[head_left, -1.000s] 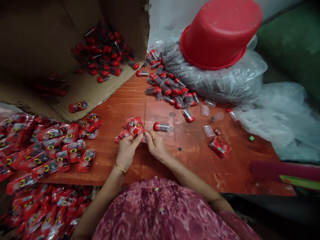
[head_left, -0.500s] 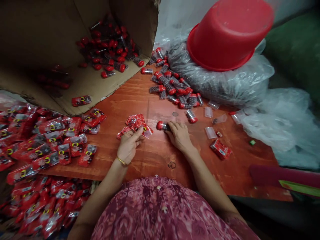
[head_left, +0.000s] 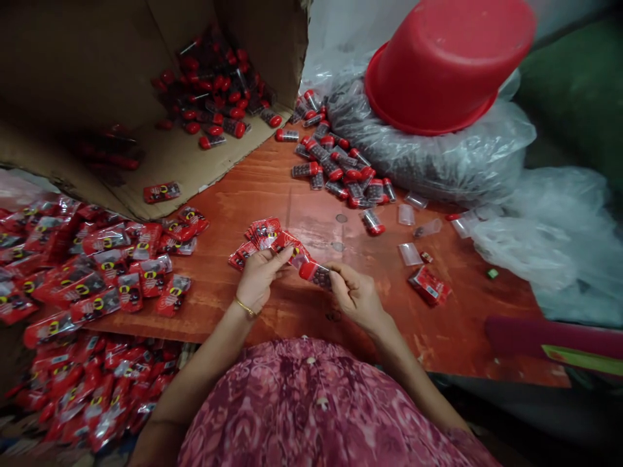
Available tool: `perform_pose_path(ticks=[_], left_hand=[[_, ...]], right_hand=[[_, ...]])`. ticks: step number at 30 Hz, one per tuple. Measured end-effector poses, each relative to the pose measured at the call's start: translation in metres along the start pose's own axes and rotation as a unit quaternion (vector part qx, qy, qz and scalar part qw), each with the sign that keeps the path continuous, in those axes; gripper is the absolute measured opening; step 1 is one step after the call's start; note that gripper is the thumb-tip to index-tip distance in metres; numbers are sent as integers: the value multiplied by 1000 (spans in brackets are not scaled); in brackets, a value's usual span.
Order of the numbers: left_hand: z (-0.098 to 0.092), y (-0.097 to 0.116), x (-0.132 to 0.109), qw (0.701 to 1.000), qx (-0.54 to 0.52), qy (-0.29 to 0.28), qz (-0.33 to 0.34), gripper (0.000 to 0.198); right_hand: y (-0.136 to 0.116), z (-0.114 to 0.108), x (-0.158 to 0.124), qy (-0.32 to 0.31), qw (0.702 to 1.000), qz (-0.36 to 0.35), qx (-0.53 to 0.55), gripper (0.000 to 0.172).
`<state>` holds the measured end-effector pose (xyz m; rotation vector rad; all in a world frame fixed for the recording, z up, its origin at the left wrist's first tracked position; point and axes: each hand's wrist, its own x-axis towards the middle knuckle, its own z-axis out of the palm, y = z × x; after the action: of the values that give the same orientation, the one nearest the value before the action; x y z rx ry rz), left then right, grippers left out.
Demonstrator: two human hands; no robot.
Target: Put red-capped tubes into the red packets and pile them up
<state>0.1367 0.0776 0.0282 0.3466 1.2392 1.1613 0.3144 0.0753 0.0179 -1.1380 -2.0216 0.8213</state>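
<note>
We hold our left hand (head_left: 257,280) and right hand (head_left: 359,297) near each other, fingers (head_left: 342,292) pinched, forearms (head_left: 192,370) slanting inward.

A maroon-and-pink swirl-patterned top (head_left: 287,415) fills six o'clock, pale buttons (head_left: 310,360) down its front, its sleeve (head_left: 464,447) toward five. A thin gold-coloured bangle (head_left: 246,307) rings the left hand's (head_left: 257,275) wrist.

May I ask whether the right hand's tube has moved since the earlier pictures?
Yes; the tube has moved nearer the patterned shirt, judged against the far round mark on the table.
</note>
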Motion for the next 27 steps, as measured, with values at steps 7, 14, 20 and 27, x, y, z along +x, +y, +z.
perform_pose_path(ticks=[7, 14, 20, 27], left_hand=[[-5, 0, 4, 997, 23, 15, 66, 38], [-7, 4, 7, 1000, 18, -5, -13, 42], [-11, 6, 9, 1000, 30, 4, 6, 41], [-8, 8, 8, 999, 46, -14, -1, 36]], right_hand=[[-5, 8, -1, 9, 1000, 0, 9, 25], [-2, 11, 1, 33, 998, -38, -41, 23], [-1, 13, 1, 47, 996, -49, -58, 23], [-1, 14, 2, 11, 998, -40, -47, 24]])
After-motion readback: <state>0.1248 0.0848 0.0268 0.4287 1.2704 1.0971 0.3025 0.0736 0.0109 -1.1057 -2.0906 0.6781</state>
